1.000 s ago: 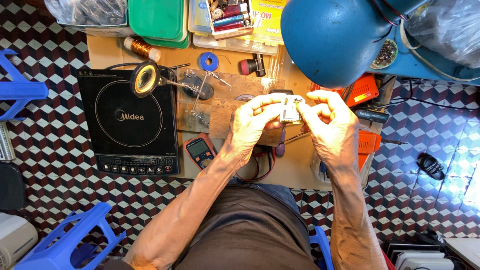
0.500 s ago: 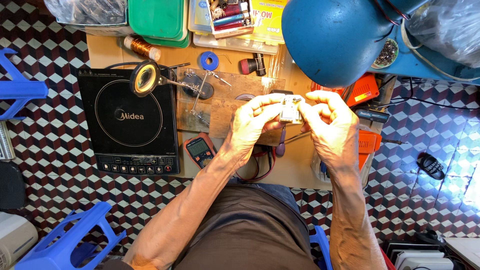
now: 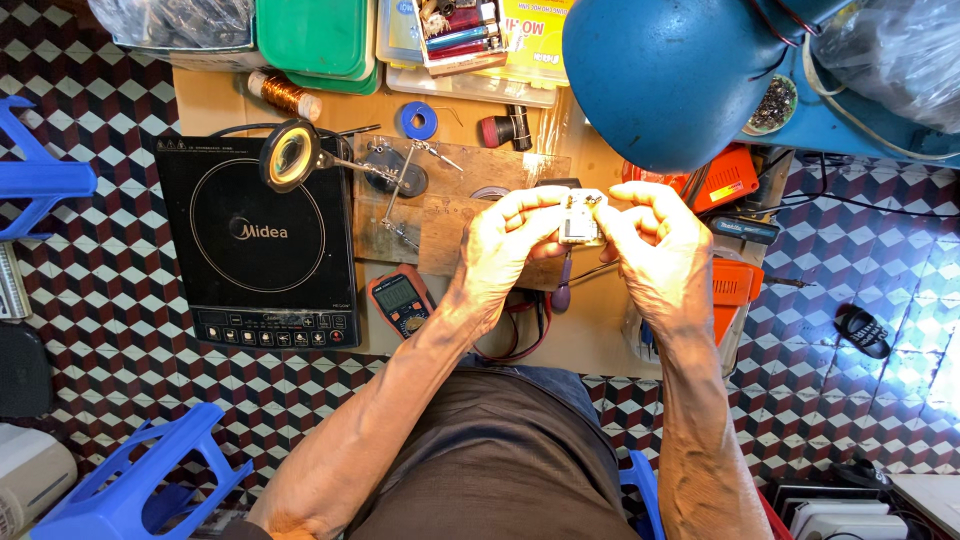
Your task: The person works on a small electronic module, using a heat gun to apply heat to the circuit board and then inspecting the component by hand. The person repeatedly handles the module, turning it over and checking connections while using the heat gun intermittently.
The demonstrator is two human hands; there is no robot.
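Note:
Both my hands hold one small white electronic part (image 3: 580, 222) above the middle of the wooden workbench (image 3: 590, 335). My left hand (image 3: 510, 245) grips its left side with thumb and fingers. My right hand (image 3: 655, 245) pinches its right side. Under my hands lies a screwdriver with a purple handle (image 3: 563, 290). A brown wooden board (image 3: 445, 235) lies just left of my left hand. The blue lamp shade (image 3: 665, 75) hangs above the part.
A black induction cooker (image 3: 255, 240) fills the bench's left side, with a magnifier on a helping-hand stand (image 3: 295, 155) over it. An orange multimeter (image 3: 400, 298) lies near my left forearm. Orange tools (image 3: 730, 180), a solder spool (image 3: 417, 120), trays and blue stools (image 3: 130, 480) surround the bench.

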